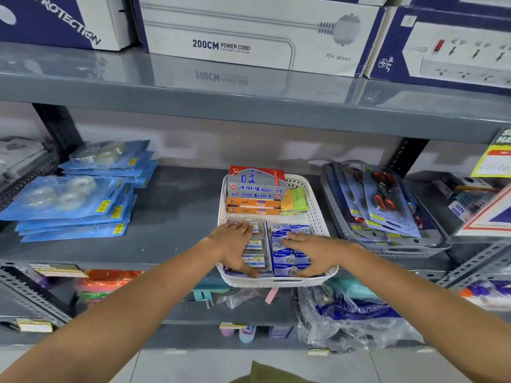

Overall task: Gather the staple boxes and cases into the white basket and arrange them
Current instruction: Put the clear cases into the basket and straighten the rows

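Note:
A white basket (315, 214) stands on the grey middle shelf. Its near half holds clear plastic staple cases (255, 243) on the left and several small blue staple boxes (284, 257) on the right. My left hand (235, 246) lies flat over the clear cases, thumb at the basket's front. My right hand (312, 251) rests on the blue boxes with fingers spread. At the back of the basket sit a grey-and-red box (255, 182) stacked on orange boxes (253, 207), with green and yellow sticky notes (296, 201) beside them.
Blue tape packs (74, 194) lie stacked on the shelf to the left. A grey basket of scissor packs (384, 214) stands close on the right. Power-cord boxes (249, 31) fill the shelf above. Plastic-bagged goods (351, 313) sit on the shelf below.

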A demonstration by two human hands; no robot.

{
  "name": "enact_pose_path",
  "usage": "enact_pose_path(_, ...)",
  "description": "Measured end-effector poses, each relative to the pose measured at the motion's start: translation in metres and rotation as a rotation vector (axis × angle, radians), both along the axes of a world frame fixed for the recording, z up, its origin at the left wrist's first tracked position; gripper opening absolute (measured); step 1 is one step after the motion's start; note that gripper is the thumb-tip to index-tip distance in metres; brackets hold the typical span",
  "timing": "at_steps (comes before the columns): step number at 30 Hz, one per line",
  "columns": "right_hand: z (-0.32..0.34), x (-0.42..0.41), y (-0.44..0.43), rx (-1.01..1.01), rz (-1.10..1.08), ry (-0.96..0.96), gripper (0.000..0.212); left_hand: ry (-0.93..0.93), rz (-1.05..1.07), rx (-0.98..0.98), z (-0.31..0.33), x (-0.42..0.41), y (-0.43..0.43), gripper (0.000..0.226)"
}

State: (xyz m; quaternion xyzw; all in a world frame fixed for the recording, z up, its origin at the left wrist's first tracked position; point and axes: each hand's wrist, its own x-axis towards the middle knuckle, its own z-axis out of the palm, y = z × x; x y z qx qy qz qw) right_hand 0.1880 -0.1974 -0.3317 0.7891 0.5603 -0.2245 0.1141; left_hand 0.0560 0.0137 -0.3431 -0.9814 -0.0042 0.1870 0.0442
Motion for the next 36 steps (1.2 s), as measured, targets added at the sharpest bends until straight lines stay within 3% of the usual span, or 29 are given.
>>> enact_pose_path(10, 0.001, 0.001, 0.007, 0.010, 0.062, -0.097, 0.090, 0.001, -0.012, -0.017, 0.001, 0.004, 0.001, 0.131)
enact_pose_path(30, -0.004, 0.030, 0.030, 0.048, -0.092, -0.010, 0.096, -0.001, 0.010, 0.013, -0.006, 0.028, 0.020, 0.125)
enact_pose_path(33, 0.000, 0.027, 0.018, 0.202, -0.243, 0.138, 0.094, -0.111, 0.024, -0.067, -0.002, 0.023, 0.022, 0.113)
enact_pose_path(36, 0.008, 0.016, -0.002, 0.602, -0.485, 0.313, 0.080, -0.467, 0.171, -0.464, -0.001, 0.007, 0.028, 0.076)
